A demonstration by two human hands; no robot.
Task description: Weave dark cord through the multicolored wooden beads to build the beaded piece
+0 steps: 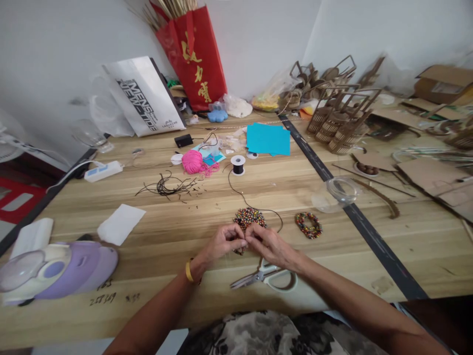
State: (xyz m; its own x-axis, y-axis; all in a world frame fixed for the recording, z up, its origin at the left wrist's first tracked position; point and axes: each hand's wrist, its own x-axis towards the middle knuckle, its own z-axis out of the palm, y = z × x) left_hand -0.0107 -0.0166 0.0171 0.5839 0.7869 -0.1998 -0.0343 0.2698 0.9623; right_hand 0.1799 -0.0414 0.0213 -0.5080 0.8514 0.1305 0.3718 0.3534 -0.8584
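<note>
Two bare hands meet at the near edge of the multicoloured bead pile [249, 215]. The left hand [229, 241] and right hand [268, 244] each have thumb and fingertips closed in a pinch, almost touching; whatever lies between them is too small to make out.

The likeliest trouble is scattering: the beads sit loose on the bare tabletop [166, 227], so a knuckle brushing the pile could send some rolling. The black cord [281, 222] runs from its spool [238, 165], beyond the pile, and loops around the right side; a wrist catching it could drag through the beads or topple the spool. The scissors [266, 275] lie nearer the body than the pile, beside the right forearm, where a sideways sweep might knock them. The beaded coil [317, 229], right of the pile, could be bumped too.

Among the containers, all beyond the pile, the red gift bag [209, 59] holds dried stalks [177, 7]. Left of that stands a white shopping bag [144, 98], contents hidden. Far to the right, a small dish [369, 176] carries brown balls [365, 169]; slatted baskets [342, 138] stand farther back, their insides unclear.
</note>
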